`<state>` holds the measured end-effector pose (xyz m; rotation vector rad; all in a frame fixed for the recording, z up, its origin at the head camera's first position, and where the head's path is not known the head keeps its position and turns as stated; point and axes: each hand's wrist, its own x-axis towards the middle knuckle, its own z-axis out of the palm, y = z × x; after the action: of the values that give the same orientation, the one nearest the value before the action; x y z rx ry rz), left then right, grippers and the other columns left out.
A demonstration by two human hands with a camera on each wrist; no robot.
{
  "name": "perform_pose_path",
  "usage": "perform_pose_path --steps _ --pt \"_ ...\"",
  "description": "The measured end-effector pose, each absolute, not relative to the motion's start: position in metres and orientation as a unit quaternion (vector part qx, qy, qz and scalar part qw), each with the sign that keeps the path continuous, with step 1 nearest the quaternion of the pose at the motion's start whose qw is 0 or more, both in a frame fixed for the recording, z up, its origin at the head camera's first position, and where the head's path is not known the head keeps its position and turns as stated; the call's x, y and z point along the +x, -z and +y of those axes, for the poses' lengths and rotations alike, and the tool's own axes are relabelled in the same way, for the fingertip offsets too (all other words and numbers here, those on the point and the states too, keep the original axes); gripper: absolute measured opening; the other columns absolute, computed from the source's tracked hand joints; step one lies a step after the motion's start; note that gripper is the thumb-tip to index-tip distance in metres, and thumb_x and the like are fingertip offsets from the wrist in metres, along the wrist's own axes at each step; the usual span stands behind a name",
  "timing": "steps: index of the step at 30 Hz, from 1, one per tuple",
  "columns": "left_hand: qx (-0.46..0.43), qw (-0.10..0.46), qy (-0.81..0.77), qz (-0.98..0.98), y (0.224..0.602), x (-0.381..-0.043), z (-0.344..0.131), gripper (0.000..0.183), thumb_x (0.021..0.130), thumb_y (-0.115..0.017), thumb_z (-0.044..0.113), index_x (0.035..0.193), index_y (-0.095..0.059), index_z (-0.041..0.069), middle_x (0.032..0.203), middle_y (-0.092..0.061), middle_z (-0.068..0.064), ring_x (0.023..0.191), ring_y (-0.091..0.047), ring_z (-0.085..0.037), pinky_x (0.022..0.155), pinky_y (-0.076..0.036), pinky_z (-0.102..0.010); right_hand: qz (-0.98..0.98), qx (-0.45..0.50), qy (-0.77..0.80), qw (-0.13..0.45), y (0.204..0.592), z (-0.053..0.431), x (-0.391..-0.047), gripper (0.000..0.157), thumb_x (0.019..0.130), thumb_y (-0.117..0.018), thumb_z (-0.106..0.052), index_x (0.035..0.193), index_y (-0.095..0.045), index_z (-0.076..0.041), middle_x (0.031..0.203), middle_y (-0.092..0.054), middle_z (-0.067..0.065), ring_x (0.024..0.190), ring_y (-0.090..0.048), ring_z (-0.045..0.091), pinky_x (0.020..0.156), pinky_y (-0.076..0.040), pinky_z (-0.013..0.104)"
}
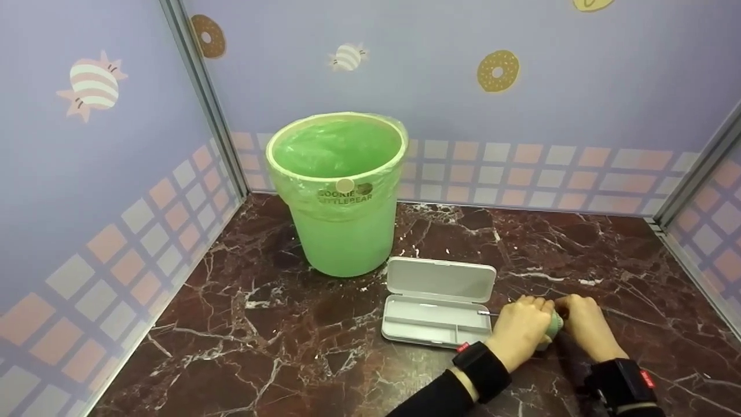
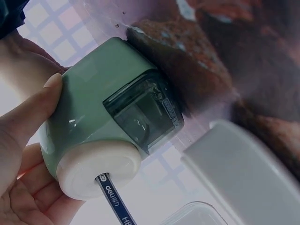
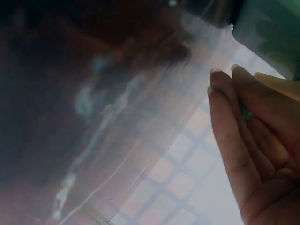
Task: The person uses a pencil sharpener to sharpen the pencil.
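A green pencil sharpener point(image 2: 89, 98) with a cream front ring and a clear shavings window stands on the table, largely hidden by the hands in the head view. My left hand point(image 1: 524, 324) grips its body. A dark pencil point(image 2: 115, 201) marked HB sticks out of the ring, its other end point(image 1: 484, 313) reaching over the pencil case. On the sharpener's far side, my right hand point(image 1: 584, 324) has curled fingers pinching what looks like the crank handle; a small green bit point(image 3: 246, 112) shows between them. The white pencil case point(image 1: 419, 330) lies with its lid point(image 1: 441, 281) raised, left of the left hand.
A green waste bin point(image 1: 347, 246) with a clear plastic liner stands behind the pencil case. Patterned panels point(image 1: 428, 98) enclose the back and sides of the dark red marbled table point(image 1: 312, 347). Small pale specks lie near the bin.
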<state>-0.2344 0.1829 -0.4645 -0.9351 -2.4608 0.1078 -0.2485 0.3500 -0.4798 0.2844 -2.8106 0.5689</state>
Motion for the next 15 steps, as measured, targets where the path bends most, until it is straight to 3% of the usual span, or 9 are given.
perform_pose_path --steps 8,15 --pt "-0.330 0.259 -0.042 -0.907 0.465 -0.233 0.186 0.059 0.068 -0.075 0.062 0.116 -0.066 0.030 0.102 -0.066 0.019 0.092 -0.063 0.003 0.074 -0.052 -0.008 -0.970 0.110 -0.198 0.092 0.481 0.352 -0.241 0.018 0.066 -0.068 0.011 0.071 -0.071 -0.006 0.066 -0.067 0.004 0.059 -0.052 0.013 0.054 -0.040 0.029" --pt "-0.319 0.268 -0.037 -0.908 0.465 -0.231 0.186 0.056 0.065 -0.075 0.063 0.109 -0.066 0.030 0.098 -0.066 0.019 0.086 -0.061 0.003 0.069 -0.051 -0.008 -0.970 0.102 -0.221 0.021 0.479 0.354 -0.230 0.014 0.073 -0.078 0.002 0.067 -0.067 -0.005 0.062 -0.067 0.003 0.054 -0.057 0.012 0.049 -0.043 0.024"
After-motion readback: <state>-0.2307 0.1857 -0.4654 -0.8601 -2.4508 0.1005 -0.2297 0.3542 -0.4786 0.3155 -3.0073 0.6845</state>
